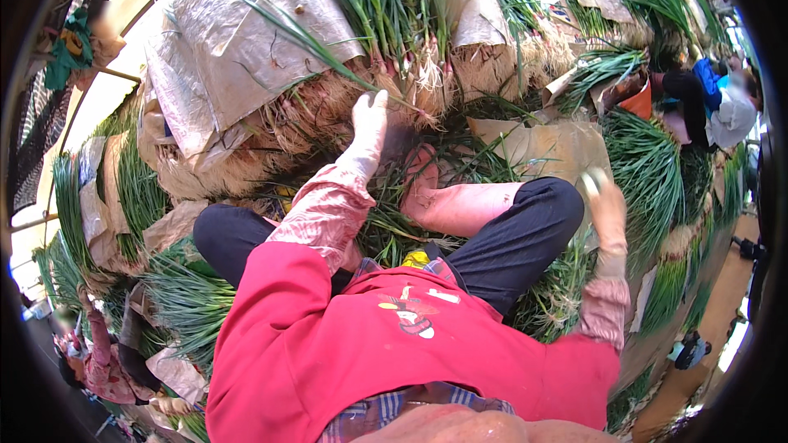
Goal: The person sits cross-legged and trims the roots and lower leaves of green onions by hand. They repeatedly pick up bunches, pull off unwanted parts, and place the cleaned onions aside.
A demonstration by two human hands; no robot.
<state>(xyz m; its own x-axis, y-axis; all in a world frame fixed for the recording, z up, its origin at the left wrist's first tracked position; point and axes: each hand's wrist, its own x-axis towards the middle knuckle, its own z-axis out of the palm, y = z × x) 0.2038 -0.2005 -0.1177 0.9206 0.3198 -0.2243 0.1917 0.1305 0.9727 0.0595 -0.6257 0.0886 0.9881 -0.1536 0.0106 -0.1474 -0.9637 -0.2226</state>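
Observation:
My left hand (368, 115) pinches a single green onion (332, 63) near its root end. The leaves reach up and left over a crinkled sheet (246, 31), and the roots hang to the right of my fingers. Just beyond it stands a bunch of green onions (394, 6) with pinkish bases and pale roots, against a large root-covered pile (314, 114). Out to the right, my right hand (605, 204) is blurred beside a brown sheet (563, 144). Something whitish shows at its fingertips; whether it holds anything is unclear.
Loose green leaves (388, 209) lie around my pink boot (458, 203). More green onion bundles (643, 172) are stacked on the right, and others (184, 301) on the left. A person (726, 98) sits at the far right, another person (108, 363) at lower left.

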